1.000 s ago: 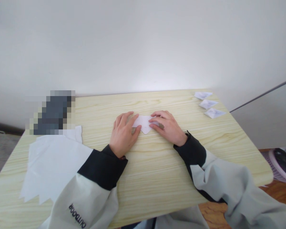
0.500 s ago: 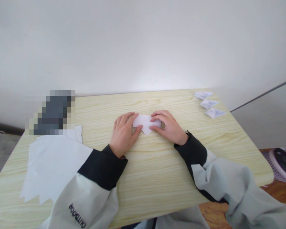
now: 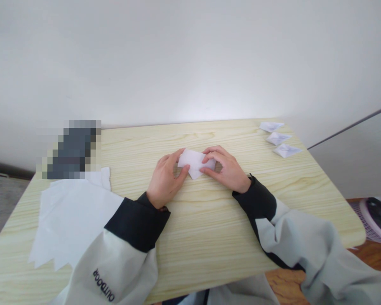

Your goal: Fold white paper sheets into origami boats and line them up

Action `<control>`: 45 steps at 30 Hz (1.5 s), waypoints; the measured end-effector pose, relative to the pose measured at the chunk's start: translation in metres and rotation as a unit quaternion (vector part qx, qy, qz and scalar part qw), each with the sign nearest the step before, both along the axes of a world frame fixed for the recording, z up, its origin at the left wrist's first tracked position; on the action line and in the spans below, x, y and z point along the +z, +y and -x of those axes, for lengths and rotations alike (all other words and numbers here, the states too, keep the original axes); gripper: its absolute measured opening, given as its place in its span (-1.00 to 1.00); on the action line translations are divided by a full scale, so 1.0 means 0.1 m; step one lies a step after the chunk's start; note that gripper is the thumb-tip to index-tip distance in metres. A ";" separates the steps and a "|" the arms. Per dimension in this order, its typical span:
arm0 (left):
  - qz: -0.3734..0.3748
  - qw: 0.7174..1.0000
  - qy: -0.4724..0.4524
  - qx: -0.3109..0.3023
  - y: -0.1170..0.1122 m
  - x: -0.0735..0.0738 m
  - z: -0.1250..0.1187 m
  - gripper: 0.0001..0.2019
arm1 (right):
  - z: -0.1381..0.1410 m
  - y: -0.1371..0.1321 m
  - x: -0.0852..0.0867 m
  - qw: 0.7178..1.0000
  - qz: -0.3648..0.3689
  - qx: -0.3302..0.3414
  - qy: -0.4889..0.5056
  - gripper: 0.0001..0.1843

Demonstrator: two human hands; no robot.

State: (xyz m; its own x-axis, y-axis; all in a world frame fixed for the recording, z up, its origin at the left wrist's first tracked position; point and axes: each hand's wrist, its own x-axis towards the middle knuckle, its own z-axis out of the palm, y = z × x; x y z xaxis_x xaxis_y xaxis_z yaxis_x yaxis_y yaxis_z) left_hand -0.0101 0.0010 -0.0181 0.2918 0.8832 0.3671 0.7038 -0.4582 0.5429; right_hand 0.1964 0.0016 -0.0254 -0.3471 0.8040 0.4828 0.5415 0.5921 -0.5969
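Note:
A small folded piece of white paper [image 3: 194, 162], with a point at its lower edge, is held between my two hands over the middle of the table. My left hand [image 3: 167, 174] pinches its left end, thumb in front and fingers behind. At the other end my right hand [image 3: 226, 167] grips the paper between thumb and fingers. Three folded paper boats, the nearest one [image 3: 287, 150] among them, stand in a row at the far right corner. The back of the folded paper is hidden from me.
White paper sheets [image 3: 73, 220] with jagged lower edges lie on the left of the wood-grain table [image 3: 206, 241]. Beyond them is a dark, pixelated object [image 3: 73, 152]. A white wall [image 3: 190, 63] rises behind the table. A pink basket [image 3: 370, 222] sits on the floor at right.
The folded paper has tilted slightly, its upper left corner rising, and the fingers of my left hand have shifted a little. My right hand stays nearly in place.

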 end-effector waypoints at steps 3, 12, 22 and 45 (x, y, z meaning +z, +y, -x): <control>0.022 0.999 -0.036 0.006 -0.01 0.03 -0.01 -0.58 | 0.00 -0.01 0.00 1.000 -0.002 0.002 0.016 -0.82; 0.146 0.952 -0.267 0.013 0.01 0.06 -0.07 -0.56 | 0.04 -0.04 0.08 0.986 0.154 -0.002 0.066 -0.75; 0.162 0.939 -0.301 0.014 0.04 0.05 -0.09 -0.63 | 0.22 -0.05 0.08 0.976 0.155 -0.063 0.136 -0.83; -0.063 0.991 -0.119 -0.007 0.02 0.11 -0.03 -0.78 | 0.10 -0.03 0.11 0.993 -0.098 -0.069 -0.013 -0.86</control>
State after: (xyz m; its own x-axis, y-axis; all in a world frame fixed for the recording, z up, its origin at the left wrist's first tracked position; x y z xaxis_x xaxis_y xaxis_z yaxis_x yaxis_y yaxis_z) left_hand -0.0070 0.0028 -0.0067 0.1961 0.8220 0.5347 0.5552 -0.5426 0.6304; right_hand 0.1868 -0.0010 -0.0149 -0.2537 0.7367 0.6268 0.6389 0.6142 -0.4632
